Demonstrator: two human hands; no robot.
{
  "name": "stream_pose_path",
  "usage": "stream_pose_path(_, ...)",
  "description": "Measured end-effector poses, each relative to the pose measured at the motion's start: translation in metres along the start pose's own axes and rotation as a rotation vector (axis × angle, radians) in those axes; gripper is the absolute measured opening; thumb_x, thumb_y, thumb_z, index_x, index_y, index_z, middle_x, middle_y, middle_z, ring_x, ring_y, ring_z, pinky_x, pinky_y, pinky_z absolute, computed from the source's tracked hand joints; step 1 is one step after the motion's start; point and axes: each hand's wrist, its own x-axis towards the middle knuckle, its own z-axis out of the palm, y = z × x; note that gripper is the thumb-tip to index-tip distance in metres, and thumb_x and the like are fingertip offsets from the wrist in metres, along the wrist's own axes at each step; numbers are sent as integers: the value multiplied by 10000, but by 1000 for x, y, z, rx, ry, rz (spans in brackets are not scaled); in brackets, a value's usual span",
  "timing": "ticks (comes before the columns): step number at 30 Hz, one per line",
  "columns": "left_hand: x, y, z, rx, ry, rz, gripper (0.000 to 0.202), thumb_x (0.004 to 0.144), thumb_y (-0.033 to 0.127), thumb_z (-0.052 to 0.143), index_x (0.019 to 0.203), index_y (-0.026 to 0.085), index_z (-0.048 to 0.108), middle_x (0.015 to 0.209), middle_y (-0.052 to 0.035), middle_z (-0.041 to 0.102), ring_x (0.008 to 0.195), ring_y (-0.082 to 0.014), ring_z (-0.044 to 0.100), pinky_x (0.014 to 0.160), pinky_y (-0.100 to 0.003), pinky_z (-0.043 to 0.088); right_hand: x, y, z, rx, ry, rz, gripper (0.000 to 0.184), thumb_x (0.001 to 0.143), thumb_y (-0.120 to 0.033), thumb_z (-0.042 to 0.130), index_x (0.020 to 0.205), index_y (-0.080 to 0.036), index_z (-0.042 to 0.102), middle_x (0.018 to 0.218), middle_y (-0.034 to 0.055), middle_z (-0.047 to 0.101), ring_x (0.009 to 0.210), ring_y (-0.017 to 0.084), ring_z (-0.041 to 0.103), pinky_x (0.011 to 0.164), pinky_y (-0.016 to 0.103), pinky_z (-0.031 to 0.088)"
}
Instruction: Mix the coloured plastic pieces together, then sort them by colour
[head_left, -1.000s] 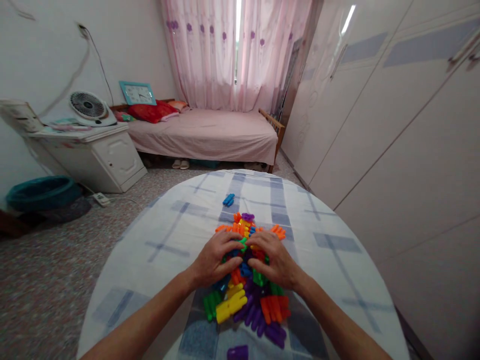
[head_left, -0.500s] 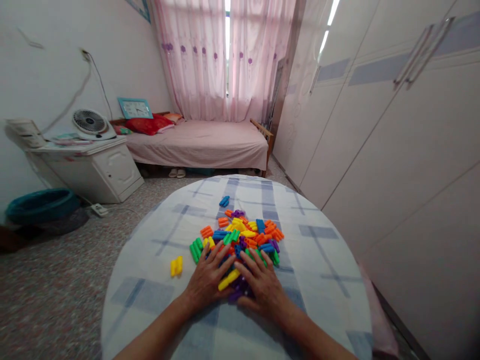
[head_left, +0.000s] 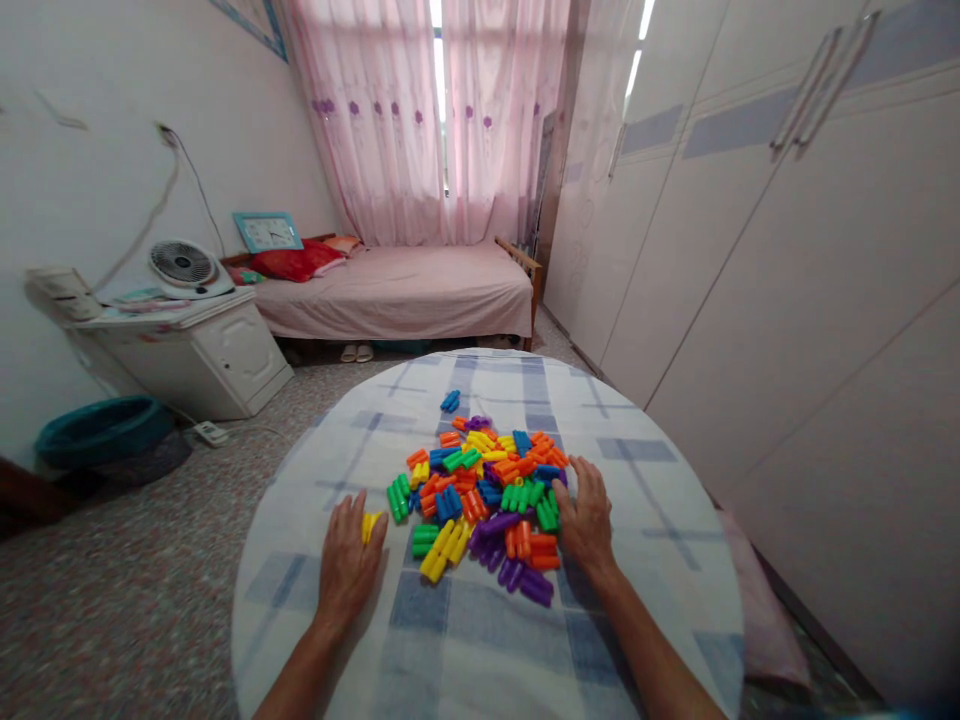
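A loose pile of plastic building blocks (head_left: 480, 490) in orange, yellow, green, blue and purple lies on the round table. My left hand (head_left: 351, 555) is at the pile's left, palm down with fingers stretched out. A yellow block (head_left: 370, 526) shows between its thumb and forefinger; I cannot tell whether they touch it. At the right edge of the pile my right hand (head_left: 589, 515) rests beside a green block (head_left: 547, 512), thumb and fingers apart and holding nothing. A single blue block (head_left: 450, 401) sits apart at the far side.
A blue-and-white checked cloth covers the table (head_left: 660, 600). Beyond it stands a bed (head_left: 420, 290) with a pink sheet. White wardrobes (head_left: 787, 350) line the right side. To the left are a white cabinet (head_left: 247, 360) carrying a fan (head_left: 184, 265), and a teal-lined bin (head_left: 105, 432).
Both hands have moved apart from the middle of the pile, the left to the yellow block, the right to the pile's right edge. The near blocks are now uncovered and more spread out.
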Motion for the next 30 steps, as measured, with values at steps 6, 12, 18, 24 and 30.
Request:
stream_pose_path(6, -6, 37, 17, -157, -94, -59, 576, 876, 444, 441, 1383, 178, 377, 1466, -142, 345, 1376, -279, 301, 1126, -471, 276, -45, -24, -23, 59, -70, -99, 497, 871, -395, 491, 1321, -199, 412, 1294, 118, 493, 1223, 252, 432, 1036, 463, 370)
stream_pose_path(12, -23, 92, 35, -190, -20, 114, 634, 807, 390, 595, 1384, 242, 380, 1491, -111, 300, 1375, -301, 291, 1109, -516, 293, -96, -50, -28, 18, -141, -127, 437, 833, -303, 552, 1253, -225, 456, 1205, 96, 540, 1134, 245, 492, 968, 424, 436)
stream_pose_path(18, -29, 93, 38, -88, 23, 259, 491, 795, 320, 609, 1263, 215, 505, 1492, -112, 304, 1366, -309, 305, 1081, -522, 348, -110, -63, -23, -79, -197, -147, 456, 779, -246, 591, 1225, -226, 502, 1173, 92, 561, 1049, 247, 535, 881, 396, 465)
stream_pose_path(24, -30, 96, 35, -59, 57, 277, 373, 763, 235, 610, 1128, 169, 572, 1456, -140, 353, 1332, -306, 359, 1068, -489, 376, -104, -82, -12, -130, -302, -200, 550, 755, -178, 573, 1292, -260, 487, 1186, 81, 555, 1066, 238, 525, 916, 381, 420)
stream_pose_path(30, -28, 96, 36, -105, 77, 240, 252, 746, 202, 606, 994, 168, 576, 1397, -134, 405, 1259, -286, 425, 1062, -473, 380, -99, -89, 5, -243, -274, -232, 465, 807, -227, 557, 1269, -272, 523, 1131, 92, 561, 1004, 226, 533, 843, 346, 424)
